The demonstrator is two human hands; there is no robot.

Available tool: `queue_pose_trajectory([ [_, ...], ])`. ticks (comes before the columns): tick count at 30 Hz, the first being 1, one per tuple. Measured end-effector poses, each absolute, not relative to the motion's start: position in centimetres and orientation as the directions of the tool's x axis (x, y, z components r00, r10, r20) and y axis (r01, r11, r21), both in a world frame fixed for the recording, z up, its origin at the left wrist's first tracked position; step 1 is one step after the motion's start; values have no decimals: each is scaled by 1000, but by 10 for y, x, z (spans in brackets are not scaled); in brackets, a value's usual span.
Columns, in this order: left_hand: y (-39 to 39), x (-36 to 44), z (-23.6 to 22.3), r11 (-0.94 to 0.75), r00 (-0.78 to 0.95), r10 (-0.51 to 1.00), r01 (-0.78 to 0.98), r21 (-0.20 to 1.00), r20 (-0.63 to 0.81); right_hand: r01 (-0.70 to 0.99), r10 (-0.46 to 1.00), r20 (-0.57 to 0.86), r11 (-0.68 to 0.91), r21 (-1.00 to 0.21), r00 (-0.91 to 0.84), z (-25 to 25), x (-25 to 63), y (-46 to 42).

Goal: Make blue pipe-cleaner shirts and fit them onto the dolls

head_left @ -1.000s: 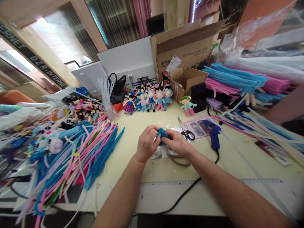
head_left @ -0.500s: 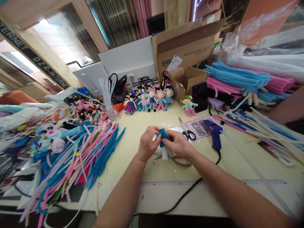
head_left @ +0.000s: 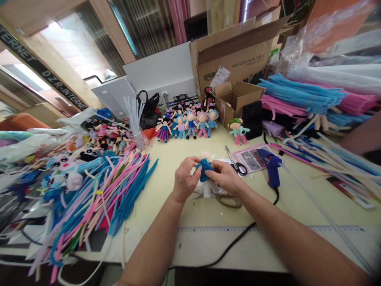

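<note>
Far left: loose heap of pipe cleaners (head_left: 98,198), blue, pink, white, spilling over the table edge (head_left: 190,254). Behind it, a clear cup of white sticks (head_left: 133,119).

Centre: left hand (head_left: 184,180) and right hand (head_left: 226,176) meet above the table, both pinching a small blue fuzzy piece (head_left: 204,171). Looks like teal-blue chenille, wound into a compact lump; a pale pinkish round part shows just above it, a white stub below it. Exact shape can't be read, fingers cover most of it.

Left fingers curled tight on the piece's left side, thumb on top. Right fingers closed narrow on its right side, thumb and forefinger at the top edge. The piece sits between the two sets of fingertips, touching both, held clear of the table.

Behind the hands: row of finished dolls (head_left: 187,125), upright against the back wall. Right of the hands: scissors (head_left: 235,163), then a blue glue gun (head_left: 272,171) lying on the table, cord running toward the near edge. Ruler (head_left: 268,229) along the front. Far right: stacked bundles of blue and pink stems (head_left: 303,97).
</note>
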State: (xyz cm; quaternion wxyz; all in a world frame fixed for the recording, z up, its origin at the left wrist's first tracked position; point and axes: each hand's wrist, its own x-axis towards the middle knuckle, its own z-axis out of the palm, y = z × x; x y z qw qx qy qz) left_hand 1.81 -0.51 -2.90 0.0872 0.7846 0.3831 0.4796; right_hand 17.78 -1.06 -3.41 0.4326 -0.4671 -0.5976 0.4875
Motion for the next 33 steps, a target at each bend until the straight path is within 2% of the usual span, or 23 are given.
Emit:
queue_pose_trajectory([
  [3,-1,15,-31,-663,185,715,485,570,674,278,982,146,175,-945,-121,-38,178,-12],
  [5,3,11,-32,-615,102,758,443,653,644,352,981,146,182,-918,-126,-39,179,-13],
  [8,10,8,-33,-506,-35,849,236,830,528,390,983,99,153,-908,-155,-40,182,-12],
  [10,12,10,-34,-417,-83,906,3,909,416,298,977,82,139,-944,-196,-41,180,-10],
  [12,13,14,-35,-311,-95,950,-200,929,298,136,971,74,107,-985,-226,-42,177,-8],
  [15,11,22,-35,-156,-73,988,-349,924,139,-75,976,49,33,-997,-212,-42,173,-8],
  [17,10,25,-33,-74,-30,997,-381,921,68,-113,979,42,20,-993,-198,-42,172,-9],
  [20,9,24,-31,-8,31,999,-389,921,22,-19,986,57,55,-998,-156,-43,173,-11],
  [24,7,21,-28,6,79,997,-394,919,28,80,991,54,64,-995,-121,-42,176,-13],
  [33,6,21,-26,27,101,995,-361,932,11,64,990,39,48,-997,-136,-42,178,-12],
])
